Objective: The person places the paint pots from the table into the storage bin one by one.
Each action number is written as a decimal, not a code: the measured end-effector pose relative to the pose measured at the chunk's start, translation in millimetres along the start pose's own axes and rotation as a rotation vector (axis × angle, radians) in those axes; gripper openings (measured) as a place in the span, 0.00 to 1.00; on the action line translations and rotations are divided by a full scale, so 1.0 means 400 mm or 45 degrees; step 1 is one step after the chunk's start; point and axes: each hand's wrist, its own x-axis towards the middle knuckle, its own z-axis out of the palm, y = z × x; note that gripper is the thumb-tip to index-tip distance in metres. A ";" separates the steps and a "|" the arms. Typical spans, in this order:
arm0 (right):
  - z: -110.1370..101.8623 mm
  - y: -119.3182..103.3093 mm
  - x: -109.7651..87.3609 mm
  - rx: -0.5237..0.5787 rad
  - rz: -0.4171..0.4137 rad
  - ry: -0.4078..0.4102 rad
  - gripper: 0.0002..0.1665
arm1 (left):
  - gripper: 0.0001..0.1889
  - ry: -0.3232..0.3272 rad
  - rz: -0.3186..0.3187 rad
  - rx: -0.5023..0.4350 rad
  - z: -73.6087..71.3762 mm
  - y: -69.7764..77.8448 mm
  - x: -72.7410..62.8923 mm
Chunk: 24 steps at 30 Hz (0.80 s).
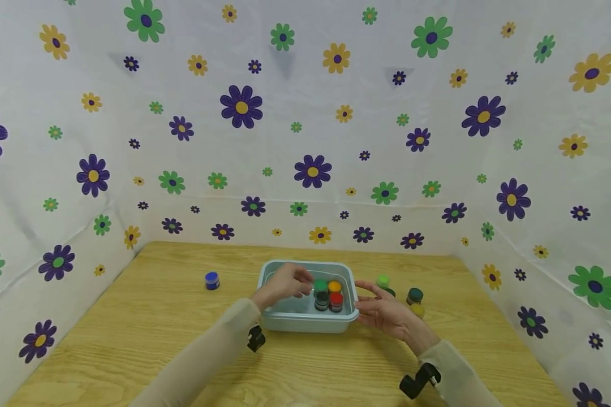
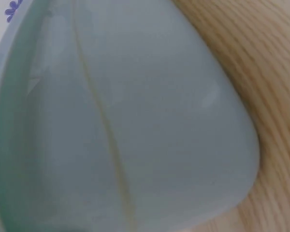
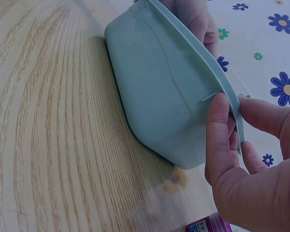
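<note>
We've got soft, even light in the head view, the flowered backdrop pale and bright, faint grey shadows up top. Out at the right edge, we see flowers stretched by the wide lens. Over to the left wrist: dimmer, the tub hazy and soft, weak glare right of centre. Right wrist, we catch a cool cast, dark shadow left of centre.

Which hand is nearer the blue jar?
Left. The left hand is over the tub, right of the blue jar; the right hand grips the tub's right end, farther away.
</note>
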 end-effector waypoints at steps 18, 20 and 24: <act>0.007 0.002 0.005 -0.018 0.017 0.022 0.44 | 0.14 0.118 0.022 -0.104 -0.102 -0.032 -0.039; 0.009 0.001 0.005 -0.027 0.017 0.038 0.44 | 0.14 0.157 0.012 -0.119 -0.114 -0.040 -0.047; 0.009 -0.004 0.000 -0.046 0.008 0.045 0.44 | 0.14 0.239 -0.021 -0.137 -0.140 -0.050 -0.059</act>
